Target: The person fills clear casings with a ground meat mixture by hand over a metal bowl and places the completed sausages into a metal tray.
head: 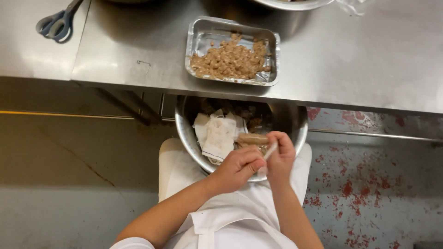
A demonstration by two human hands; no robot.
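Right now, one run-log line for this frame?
left hand: gripping sausage | right hand: pulling its casing | below: metal bowl | table: foil tray, scissors

A silver foil tray (201, 38) at twelve o'clock holds tan-brown bits (230, 60). The table (350, 60) is dull grey steel. Scissors (57, 23) at ten o'clock have blue-grey handles. The steel bowl (295, 122) holds a white cloth (219, 135) and a brown roll (252, 138). The apron (235, 216) is white. At four o'clock the grey floor (369, 184) is flecked red.
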